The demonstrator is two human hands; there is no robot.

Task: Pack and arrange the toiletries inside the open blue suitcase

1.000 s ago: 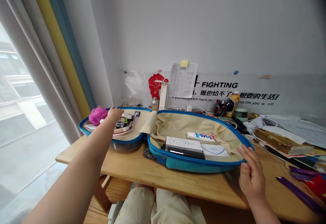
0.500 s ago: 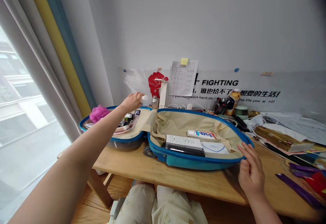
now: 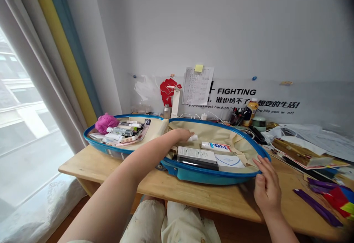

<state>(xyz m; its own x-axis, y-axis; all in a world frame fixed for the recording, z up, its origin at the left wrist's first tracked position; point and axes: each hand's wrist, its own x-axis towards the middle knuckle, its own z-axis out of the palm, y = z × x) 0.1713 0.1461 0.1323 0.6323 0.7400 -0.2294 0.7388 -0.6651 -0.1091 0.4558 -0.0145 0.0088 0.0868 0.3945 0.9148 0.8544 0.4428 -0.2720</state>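
An open blue suitcase (image 3: 193, 176) with a beige lining lies on the wooden table. My left hand (image 3: 186, 135) is over its right half, closed on a small white object (image 3: 193, 138) whose rounded end shows past the fingers; the rest is hidden. Just to the right lies a toothpaste tube (image 3: 215, 146). Nearer the front rim are a grey-white box (image 3: 196, 153), a black glossy box (image 3: 197, 163) and a white box (image 3: 229, 160). My right hand (image 3: 267, 187) holds the suitcase's right rim, fingers over the edge and thumb outside.
In the suitcase's left half are a pink bath puff (image 3: 106, 123), a clear bottle (image 3: 120, 131) and several small toiletries. A glass jar (image 3: 166, 111) and a white lamp (image 3: 175, 103) stand behind. Papers (image 3: 309, 139) and purple strips (image 3: 318, 207) lie at the right.
My left hand has moved right and down with the white object, from above the left half into the right half. My right hand stays on the rim.
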